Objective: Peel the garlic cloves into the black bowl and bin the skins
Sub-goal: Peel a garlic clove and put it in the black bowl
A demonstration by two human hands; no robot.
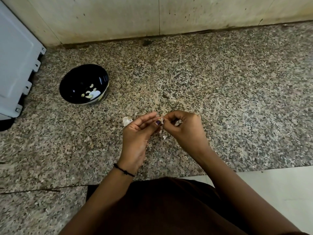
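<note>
Left hand [135, 133] and right hand [183, 128] both pinch one garlic clove [160, 119], right of the black bowl [76, 82]; I'd peel slowly from the tip.

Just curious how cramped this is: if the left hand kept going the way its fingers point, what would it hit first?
The left hand pinches the garlic clove; straight beyond it, likely the right hand, touching the same clove.

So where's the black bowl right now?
Head view, upper left: the black bowl sits on the granite counter beside the white appliance, left of the left hand and right hand pinching a garlic clove.
</note>
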